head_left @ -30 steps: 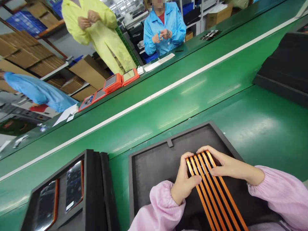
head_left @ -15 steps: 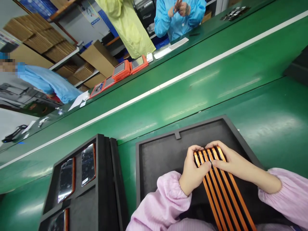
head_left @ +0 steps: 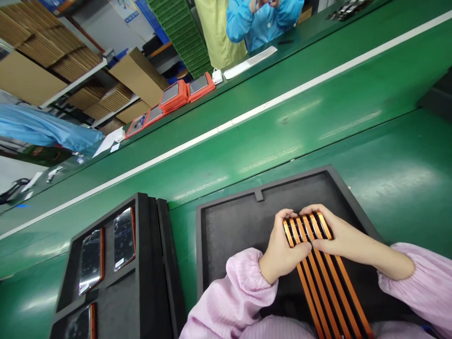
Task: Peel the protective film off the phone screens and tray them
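A row of several orange-edged phones [head_left: 326, 282], standing on their long edges side by side, is gripped at its far end by both hands. My left hand [head_left: 282, 247] wraps the left side, its thumb across the orange edges. From the right, my right hand [head_left: 339, 235] clasps the same row, fingers over the far end and thumb almost meeting the left one. Beneath them lies a large black foam tray [head_left: 235, 235] with a raised rim. The phones' near ends run down to the bottom of the view, close to the pink smock.
To the left, a compartmented black foam tray [head_left: 122, 301] holds orange-edged phones [head_left: 124, 238] lying flat. Beyond the green bench's white strip [head_left: 233, 121] are stacked red-framed pieces [head_left: 173, 96]. A co-worker in a blue smock [head_left: 263, 23] is across the bench.
The view has shifted slightly, so the background sits differently and a green slatted stack shows behind. Both hands keep their grip on the phones, the thumbs slightly further apart.
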{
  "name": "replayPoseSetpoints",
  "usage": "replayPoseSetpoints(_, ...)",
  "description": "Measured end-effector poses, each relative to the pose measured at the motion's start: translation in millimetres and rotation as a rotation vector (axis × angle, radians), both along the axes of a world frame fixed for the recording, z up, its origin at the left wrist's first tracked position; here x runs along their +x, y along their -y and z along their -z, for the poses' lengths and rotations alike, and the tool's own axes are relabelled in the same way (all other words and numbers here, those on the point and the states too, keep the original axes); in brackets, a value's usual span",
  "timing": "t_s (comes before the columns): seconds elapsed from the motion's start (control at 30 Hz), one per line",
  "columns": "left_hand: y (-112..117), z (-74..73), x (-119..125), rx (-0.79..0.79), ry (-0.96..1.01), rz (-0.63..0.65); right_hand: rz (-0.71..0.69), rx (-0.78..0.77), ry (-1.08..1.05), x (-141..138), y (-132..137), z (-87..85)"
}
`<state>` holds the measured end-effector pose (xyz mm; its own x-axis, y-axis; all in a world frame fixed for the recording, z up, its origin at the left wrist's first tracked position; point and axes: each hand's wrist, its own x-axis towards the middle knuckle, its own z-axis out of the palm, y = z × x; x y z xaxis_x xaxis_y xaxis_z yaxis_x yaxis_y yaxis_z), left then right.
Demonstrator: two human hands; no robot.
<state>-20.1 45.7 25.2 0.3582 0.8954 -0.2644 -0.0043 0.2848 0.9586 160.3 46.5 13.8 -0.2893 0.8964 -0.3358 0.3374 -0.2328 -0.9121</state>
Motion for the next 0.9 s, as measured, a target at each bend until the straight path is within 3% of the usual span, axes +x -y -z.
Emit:
replayPoseSetpoints(0.1,-3,6.8,-7,0.002,0.071,0.082,-0.068,-0.032,-0.045,4,-2,-8.1)
replayPoseSetpoints(0.23,-14,14.2,-25,0.058,0.158,0.368,-0.226,-0.174,-0.264,17,-4,-16.4)
replayPoseSetpoints(0.3,-18,14.8,-31,0.093,0.124,0.447,-0.272,-0.231,-0.317,21,-4,-17.9)
replayPoseSetpoints(0.57,-18,15.4,-33,0.134,0.135,0.47,-0.274,-0.278,-0.353,24,-3,-17.9)
replayPoseSetpoints(0.9,-18,10.7,-33,0.132,0.12,0.475,-0.246,-0.226,-0.324,25,3,-14.2)
